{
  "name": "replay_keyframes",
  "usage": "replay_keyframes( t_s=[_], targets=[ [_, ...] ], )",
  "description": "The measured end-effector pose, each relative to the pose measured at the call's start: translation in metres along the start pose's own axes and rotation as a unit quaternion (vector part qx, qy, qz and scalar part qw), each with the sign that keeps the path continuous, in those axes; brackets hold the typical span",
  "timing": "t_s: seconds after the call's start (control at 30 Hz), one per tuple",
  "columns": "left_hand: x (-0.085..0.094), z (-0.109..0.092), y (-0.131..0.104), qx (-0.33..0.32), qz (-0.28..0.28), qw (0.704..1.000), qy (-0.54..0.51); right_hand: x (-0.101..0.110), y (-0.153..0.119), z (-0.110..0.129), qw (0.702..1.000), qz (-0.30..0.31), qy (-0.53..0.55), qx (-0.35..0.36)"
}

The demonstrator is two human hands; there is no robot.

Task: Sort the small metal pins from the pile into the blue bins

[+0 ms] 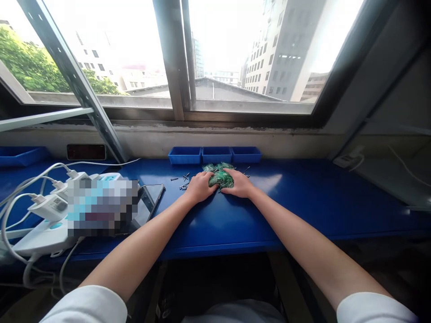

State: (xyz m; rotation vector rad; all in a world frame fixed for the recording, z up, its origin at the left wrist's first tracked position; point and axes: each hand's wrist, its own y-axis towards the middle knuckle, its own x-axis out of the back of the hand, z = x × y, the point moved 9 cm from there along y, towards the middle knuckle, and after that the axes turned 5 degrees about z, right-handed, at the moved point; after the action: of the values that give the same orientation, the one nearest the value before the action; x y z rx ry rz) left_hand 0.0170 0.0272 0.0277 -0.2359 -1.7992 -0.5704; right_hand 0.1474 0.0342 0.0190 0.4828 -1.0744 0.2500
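Observation:
A heap of small green, partly see-through pieces mixed with screws lies on the blue table top. I cannot make out whether the green is a plastic bag or loose parts. My left hand curls around the heap's left side, fingers at the back and thumb in front. On the right side, my right hand cups it the same way. Several dark loose screws are scattered just left of my left hand. A few more stick out behind my right hand.
Three joined blue bins stand behind the heap against the wall. To the left are a white power strip with chargers and cables, a phone, and another phone propped up. A metal shelf post rises by the window.

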Motion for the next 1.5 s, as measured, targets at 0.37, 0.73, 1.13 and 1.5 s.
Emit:
replay_keyframes(
  t_s=[0.37, 0.73, 1.13, 1.5],
  targets=[
    [0.004, -0.022, 0.010, 0.005, -0.064, 0.996, 0.065, 0.017, 0.012, -0.012, 0.967, -0.202, 0.047, -0.151],
    [0.004, -0.029, 0.003, -0.056, -0.015, 0.998, 0.039, 0.033, 0.026, -0.050, 0.925, -0.264, 0.131, -0.241],
    [0.015, 0.035, 0.013, 0.138, 0.128, 0.982, -0.027, 0.025, 0.025, -0.027, 0.971, -0.104, 0.110, -0.182],
    [-0.018, 0.021, 0.038, 0.124, 0.087, 0.988, 0.025, -0.011, 0.032, -0.018, 0.993, 0.079, 0.039, -0.084]
  ],
)
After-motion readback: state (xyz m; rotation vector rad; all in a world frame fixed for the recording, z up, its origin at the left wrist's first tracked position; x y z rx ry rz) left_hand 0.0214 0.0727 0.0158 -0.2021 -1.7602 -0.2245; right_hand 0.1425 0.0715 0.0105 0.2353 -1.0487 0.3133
